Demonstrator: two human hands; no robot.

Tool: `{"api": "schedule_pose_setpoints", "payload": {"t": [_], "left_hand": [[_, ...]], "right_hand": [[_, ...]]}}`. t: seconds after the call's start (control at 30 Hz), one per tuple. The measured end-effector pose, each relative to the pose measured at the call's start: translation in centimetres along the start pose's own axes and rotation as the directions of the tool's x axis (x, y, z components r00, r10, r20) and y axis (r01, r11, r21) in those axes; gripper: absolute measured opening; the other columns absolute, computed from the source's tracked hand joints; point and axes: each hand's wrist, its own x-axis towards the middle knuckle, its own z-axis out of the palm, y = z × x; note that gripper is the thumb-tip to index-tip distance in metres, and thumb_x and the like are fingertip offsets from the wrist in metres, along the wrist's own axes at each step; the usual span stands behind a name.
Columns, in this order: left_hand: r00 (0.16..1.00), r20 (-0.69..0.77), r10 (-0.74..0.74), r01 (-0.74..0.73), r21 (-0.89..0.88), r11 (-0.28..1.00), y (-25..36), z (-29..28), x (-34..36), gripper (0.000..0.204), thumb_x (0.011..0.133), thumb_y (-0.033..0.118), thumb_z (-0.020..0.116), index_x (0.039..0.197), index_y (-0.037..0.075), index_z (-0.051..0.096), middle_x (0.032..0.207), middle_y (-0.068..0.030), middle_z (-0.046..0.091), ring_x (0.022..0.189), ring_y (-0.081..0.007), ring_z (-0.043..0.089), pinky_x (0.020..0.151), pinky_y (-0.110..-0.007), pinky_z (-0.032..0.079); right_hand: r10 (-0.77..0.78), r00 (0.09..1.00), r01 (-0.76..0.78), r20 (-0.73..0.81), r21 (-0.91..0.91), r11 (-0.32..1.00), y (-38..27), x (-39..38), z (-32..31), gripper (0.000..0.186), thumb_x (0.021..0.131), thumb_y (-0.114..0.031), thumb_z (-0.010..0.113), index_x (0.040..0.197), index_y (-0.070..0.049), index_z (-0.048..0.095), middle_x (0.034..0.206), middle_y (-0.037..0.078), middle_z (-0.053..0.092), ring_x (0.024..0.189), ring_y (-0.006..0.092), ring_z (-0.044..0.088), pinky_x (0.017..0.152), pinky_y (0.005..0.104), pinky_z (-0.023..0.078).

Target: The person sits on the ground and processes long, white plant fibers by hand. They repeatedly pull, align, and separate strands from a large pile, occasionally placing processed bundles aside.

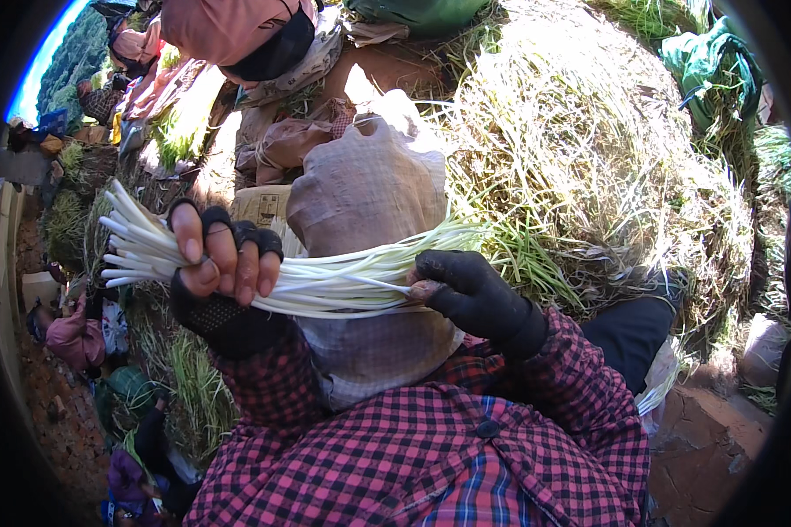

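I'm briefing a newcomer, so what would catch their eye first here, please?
The eye probably lands on the bundle of white stalks crossing the centre, the left hand closed around it and the black-gloved right hand at its greener part. Upper right, a heap of grassy stalks glares in sunlight.

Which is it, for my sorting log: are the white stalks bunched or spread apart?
Bunched: the left hand clasps the white stalks together.

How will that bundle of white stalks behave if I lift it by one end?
The bundle of white stalks is likely stiff at the short ends, which jut straight past the left hand. The longer side may sag, given its gentle curve. Single stalks could slip out, since they look smooth.
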Motion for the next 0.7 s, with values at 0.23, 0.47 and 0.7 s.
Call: {"api": "schedule_pose_setpoints", "payload": {"t": [0.23, 0.47, 0.7], "left_hand": [[0.997, -0.066, -0.036, 0.037, 0.007, 0.999, 0.1, 1.2, -0.3, 0.016, 0.081, 0.004, 0.053, 0.087, 0.011, 0.04, 0.062, -0.0022, 0.047, 0.051, -0.0143, 0.049, 0.053, -0.029, 0.043], [0.995, 0.085, -0.044, 0.043, 0.016, 0.999, -0.8, 4.2, 2.1, 0.022, 0.078, 0.003, 0.056, 0.086, 0.015, 0.039, 0.059, -0.0003, 0.047, 0.046, -0.012, 0.046, 0.048, -0.027, 0.041], [0.923, 0.384, -0.015, -0.026, 0.101, 0.995, -1.6, 10.9, 5.1, 0.027, 0.074, 0.0, 0.059, 0.083, 0.014, 0.038, 0.056, -0.0018, 0.045, 0.043, -0.0123, 0.045, 0.046, -0.026, 0.041]], "right_hand": [[-0.022, 0.998, 0.018, -0.06, -0.073, 0.997, -0.2, -0.1, 0.6, 0.017, 0.076, -0.013, 0.06, 0.084, 0.001, 0.054, 0.068, 0.014, 0.053, 0.064, 0.0252, 0.054, 0.061, 0.0344, 0.043], [-0.062, 0.987, 0.035, -0.147, -0.183, 0.983, -1.1, -0.7, 0.2, 0.02, 0.07, -0.014, 0.057, 0.082, 0.002, 0.056, 0.068, 0.016, 0.054, 0.064, 0.0279, 0.054, 0.06, 0.0353, 0.043], [0.004, 0.985, -0.042, -0.172, -0.219, 0.975, -4.9, -3.4, -1.7, 0.019, 0.071, -0.015, 0.054, 0.08, 0.002, 0.054, 0.065, 0.008, 0.051, 0.061, 0.0137, 0.048, 0.059, 0.0295, 0.042]]}}
